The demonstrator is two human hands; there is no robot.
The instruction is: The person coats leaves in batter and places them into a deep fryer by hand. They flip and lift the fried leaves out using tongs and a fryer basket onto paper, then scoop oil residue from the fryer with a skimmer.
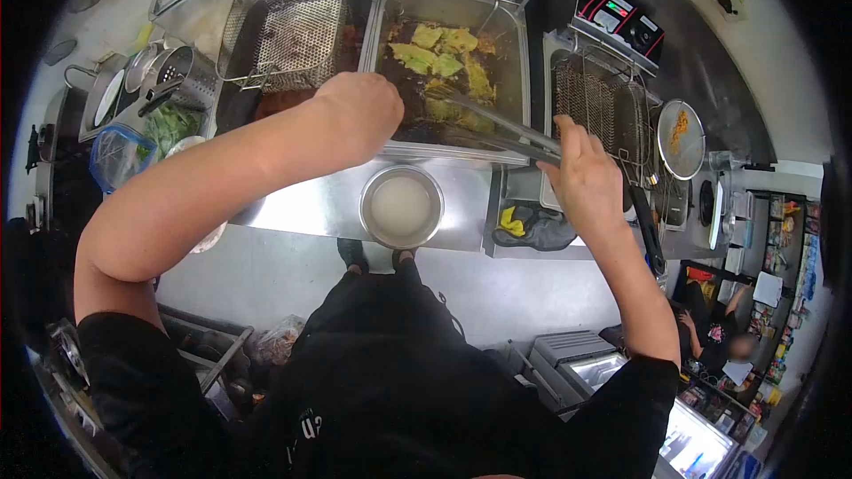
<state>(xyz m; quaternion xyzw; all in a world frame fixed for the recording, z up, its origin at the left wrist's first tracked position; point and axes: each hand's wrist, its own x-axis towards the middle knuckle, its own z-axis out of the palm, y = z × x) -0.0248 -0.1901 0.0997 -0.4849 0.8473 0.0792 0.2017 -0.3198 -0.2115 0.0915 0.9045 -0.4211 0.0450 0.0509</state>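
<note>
My right hand grips long metal tongs, whose tips reach into the middle fryer. Several flat, yellow-green battered pieces float in its dark oil, some near the tongs' tips. Over the fryer's front left edge, my left hand is closed with its back to me. Its fingertips are hidden, so whatever it holds, if anything, does not show. Below the fryer, a round metal bowl of whitish liquid stands on the steel counter.
A mesh basket rests over the left fryer; another basket sits in the right one. A strainer with orange bits hangs at the right. Dark cloth lies on the counter. Another person is at the far right.
</note>
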